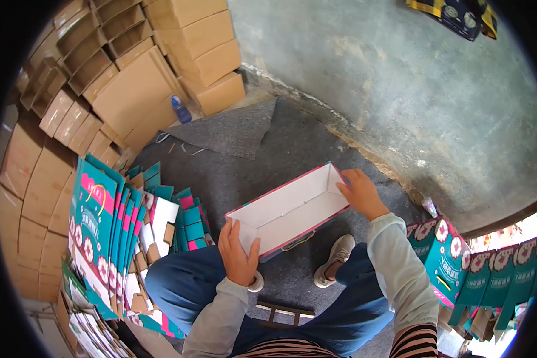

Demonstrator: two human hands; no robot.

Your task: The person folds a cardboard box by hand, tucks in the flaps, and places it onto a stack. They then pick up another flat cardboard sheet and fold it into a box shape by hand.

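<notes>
A long open gift box (292,218) with a white inside, pink-red edges and a cord handle on its near side is tilted in front of me, between my knees. My left hand (238,252) grips its left end, fingers over the rim. At the opposite end, my right hand (363,194) has its fingers over the top edge of the short wall. The box's interior shows only bare white panels. Its printed outside is mostly hidden.
Flattened teal-and-pink cartons (92,230) stand in a stack on my left. Finished-looking printed boxes (444,262) line the right. Brown cardboard boxes (128,89) pile up behind, near a blue bottle (181,110). A grey wall (388,77) borders the dark floor mat (232,173).
</notes>
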